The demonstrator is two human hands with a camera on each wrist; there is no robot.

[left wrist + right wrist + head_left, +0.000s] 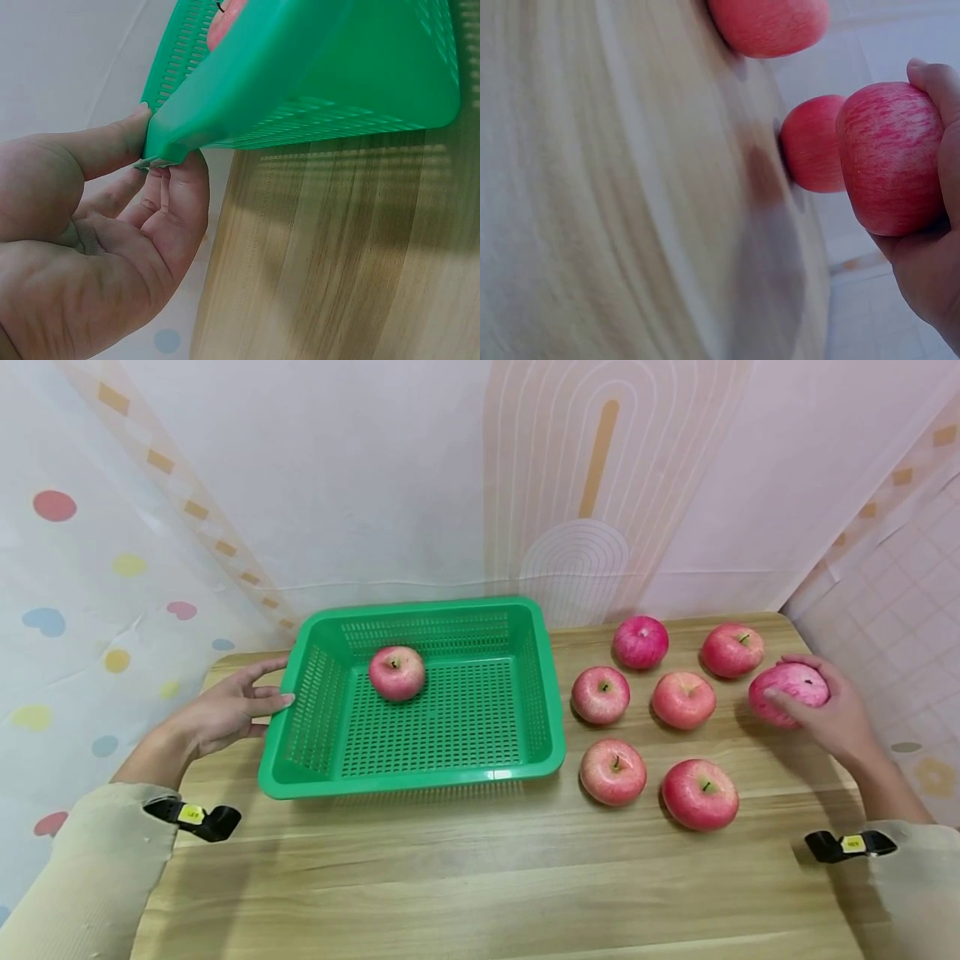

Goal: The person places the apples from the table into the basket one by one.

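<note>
A green plastic basket (420,783) with slotted walls stands left of centre on the table. My left hand (232,706) grips its left rim, thumb on top and fingers beneath, as the left wrist view shows. One red apple (397,673) lies inside, toward the back left. At the table's right side my right hand (840,710) holds a streaked pink-red apple (789,693), fingers and thumb around it. In the right wrist view this held apple (891,159) appears raised off the wood, with another apple (814,142) behind it.
Several apples sit on the wooden table (450,877) right of the basket, among them a deep pink one (641,642) at the back and a red one (701,794) nearest the front. A patterned cloth wall (375,485) rises along the table's back edge.
</note>
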